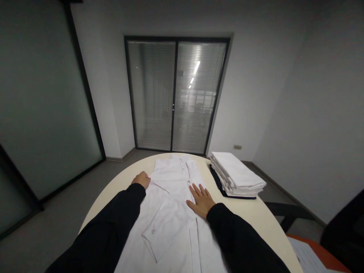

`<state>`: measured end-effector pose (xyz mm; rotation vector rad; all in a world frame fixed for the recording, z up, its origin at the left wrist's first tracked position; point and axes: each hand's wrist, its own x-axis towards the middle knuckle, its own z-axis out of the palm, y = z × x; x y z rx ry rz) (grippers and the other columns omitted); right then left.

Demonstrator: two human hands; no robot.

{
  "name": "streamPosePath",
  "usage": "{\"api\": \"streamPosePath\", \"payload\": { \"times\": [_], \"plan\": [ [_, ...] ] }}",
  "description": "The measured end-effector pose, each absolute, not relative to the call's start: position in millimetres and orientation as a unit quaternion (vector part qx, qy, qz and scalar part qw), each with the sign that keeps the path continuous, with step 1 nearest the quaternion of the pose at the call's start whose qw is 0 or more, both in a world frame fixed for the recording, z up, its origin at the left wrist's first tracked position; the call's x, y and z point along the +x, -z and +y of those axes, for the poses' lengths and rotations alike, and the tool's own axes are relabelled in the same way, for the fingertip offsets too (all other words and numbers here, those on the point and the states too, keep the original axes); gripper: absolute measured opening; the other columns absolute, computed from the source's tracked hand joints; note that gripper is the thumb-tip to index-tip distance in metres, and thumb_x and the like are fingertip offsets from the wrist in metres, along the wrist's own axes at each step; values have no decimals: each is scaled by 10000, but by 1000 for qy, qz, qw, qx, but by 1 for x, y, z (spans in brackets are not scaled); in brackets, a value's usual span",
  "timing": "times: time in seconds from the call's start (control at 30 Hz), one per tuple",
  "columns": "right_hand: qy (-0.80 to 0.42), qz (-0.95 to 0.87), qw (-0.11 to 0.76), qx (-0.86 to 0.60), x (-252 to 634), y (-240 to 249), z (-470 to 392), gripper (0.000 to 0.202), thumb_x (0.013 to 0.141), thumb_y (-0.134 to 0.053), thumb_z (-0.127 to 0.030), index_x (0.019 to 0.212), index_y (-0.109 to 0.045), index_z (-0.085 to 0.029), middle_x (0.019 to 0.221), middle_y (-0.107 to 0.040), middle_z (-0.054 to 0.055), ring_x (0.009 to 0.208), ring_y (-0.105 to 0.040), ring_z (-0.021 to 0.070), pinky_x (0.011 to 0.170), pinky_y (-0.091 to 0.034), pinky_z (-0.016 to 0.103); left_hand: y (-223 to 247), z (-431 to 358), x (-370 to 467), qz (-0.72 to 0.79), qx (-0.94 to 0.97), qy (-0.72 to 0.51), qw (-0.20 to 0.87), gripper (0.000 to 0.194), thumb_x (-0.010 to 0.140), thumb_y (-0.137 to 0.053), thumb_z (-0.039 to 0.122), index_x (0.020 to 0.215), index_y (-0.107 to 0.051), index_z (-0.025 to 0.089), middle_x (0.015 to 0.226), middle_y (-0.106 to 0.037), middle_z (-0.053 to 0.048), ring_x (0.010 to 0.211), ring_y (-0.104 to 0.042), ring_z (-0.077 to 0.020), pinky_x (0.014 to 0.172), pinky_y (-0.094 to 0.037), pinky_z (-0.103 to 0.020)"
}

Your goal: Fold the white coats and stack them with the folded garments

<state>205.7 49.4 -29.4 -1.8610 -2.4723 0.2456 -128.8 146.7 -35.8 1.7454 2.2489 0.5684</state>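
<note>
A white button-front shirt or coat [176,208] lies spread lengthwise on the pale round table, its collar end at the far edge. One sleeve [160,231] is laid over the body, with its cuff and a button toward me. At the garment's left edge, my left hand [141,179] is closed with the fabric pinched in its fingers. My right hand [201,201] rests palm down on the right side of the garment, fingers spread, near a button. The near end of the garment runs out of view between my dark sleeves.
To the right on the table [250,216], a stack of folded white cloth [237,174] sits on a dark flat item [217,181]. Papers [307,254] lie on an orange surface at lower right, beside a black chair [345,231]. Glass doors [173,94] stand beyond the table.
</note>
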Motion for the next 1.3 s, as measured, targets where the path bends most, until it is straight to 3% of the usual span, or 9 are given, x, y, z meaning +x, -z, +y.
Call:
{"api": "streamPosePath", "payload": {
  "times": [0.13,0.27,0.43,0.57,0.8,0.97,1.3],
  "plan": [
    [-84,-793,16,-604,207,29,48,821,854,-287,-673,1515,-150,-207,1578,-89,21,1441,-8,323,1145,-53,492,36,152,-127,766,603,-177,134,256,742,-606,358,931,-622,186,980,-699,-114,914,-655,-261,710,-459,-293],
    [-67,-797,36,-599,207,29,45,800,861,-299,-649,1512,-173,-201,1575,-116,29,1437,-34,340,1140,-62,508,33,156,-124,749,625,-161,152,296,782,-578,456,797,-640,167,948,-703,-145,944,-648,-292,752,-463,-319],
    [-64,-807,56,-584,205,24,40,738,855,-362,-580,1499,-225,-248,1570,-153,-12,1422,-54,387,1117,-88,558,29,161,-114,746,622,-191,139,244,848,-529,350,927,-622,139,1115,-652,-172,1072,-597,-294,849,-442,-333],
    [-74,-813,54,-575,206,20,38,733,850,-381,-573,1495,-236,-256,1571,-156,-6,1422,-40,391,1110,-75,577,24,169,-106,743,607,-233,156,243,819,-584,300,970,-597,109,1089,-655,-182,1027,-620,-272,826,-462,-305],
    [-61,-827,72,-555,211,25,39,711,868,-354,-595,1483,-269,-250,1566,-181,23,1430,-77,345,1116,-45,564,10,172,-84,676,643,-312,179,360,711,-680,150,1051,-563,171,1125,-659,-72,1035,-629,-167,813,-479,-201],
    [-58,-829,78,-551,213,26,39,687,868,-366,-588,1473,-292,-269,1565,-188,25,1429,-96,335,1117,-44,560,-4,161,-55,629,700,-297,164,440,653,-713,112,1076,-604,168,1166,-648,-77,1096,-599,-211,946,-430,-251],
    [-64,-828,73,-553,212,22,36,679,866,-380,-576,1468,-305,-271,1559,-210,33,1426,-115,333,1121,-35,547,7,149,-6,564,772,-228,183,603,677,-700,140,1256,-538,108,1316,-548,-155,1215,-515,-272,1049,-358,-316]
  ]
}}
